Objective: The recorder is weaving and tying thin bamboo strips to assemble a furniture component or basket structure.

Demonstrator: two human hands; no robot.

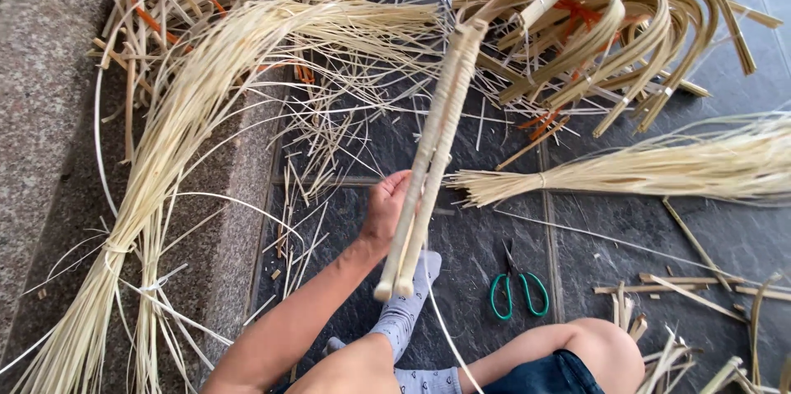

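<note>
My left hand (387,208) grips a pair of pale cane rods (432,155) that are bound together with thin strip. The pair points away from me and slants up to the right, its cut ends hanging near my sock (405,303). My right hand is out of view. A long bundle of thin pale cane strips (177,126) arches from the upper middle down to the lower left, tied near its lower end. I sit on the dark tiled floor with my knee (606,340) at the lower right.
Green-handled scissors (519,291) lie on the floor right of my sock. A second tied bundle of strips (651,167) lies at the right. A heap of bent flat cane loops (626,15) fills the upper right. A stone kerb (49,114) runs along the left. Offcuts litter the floor.
</note>
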